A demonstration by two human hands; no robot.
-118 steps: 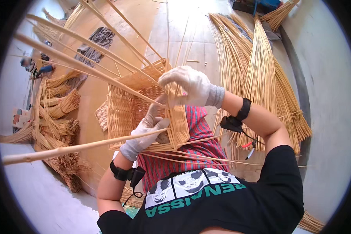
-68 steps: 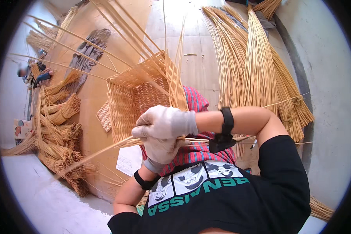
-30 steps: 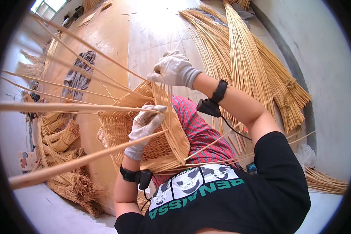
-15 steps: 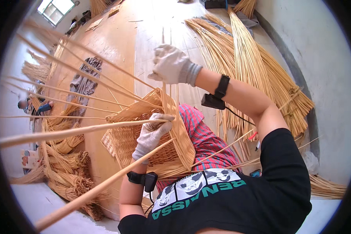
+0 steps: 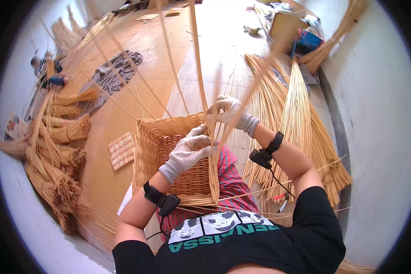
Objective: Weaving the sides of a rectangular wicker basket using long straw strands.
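Note:
A rectangular wicker basket (image 5: pixel 144 160) sits on my lap with its opening toward me, and long willow rods (image 5: pixel 197 55) stick out from its rim. My left hand (image 5: pixel 187 153), in a pale work glove, lies over the right rim with its fingers closed around rods there. Just beyond it, at the far right corner, my gloved right hand (image 5: pixel 230 112) pinches the rods where they cross the rim. Some rods rise close past both hands and blur toward the top of the picture. The exact strand under the right fingertips is hidden.
Large bundles of straight rods (image 5: pixel 290 123) lie on the floor at right. Tied bundles (image 5: pixel 61 155) line the left wall. A small woven panel (image 5: pixel 121 151) lies left of the basket, and a grey cloth (image 5: pixel 112 77) farther off. Another person (image 5: pixel 52 77) sits at far left.
My right hand has come down from above the basket to its far right rim. The rods that pointed left have swung upward, and the basket has turned. My left hand remains at the rim.

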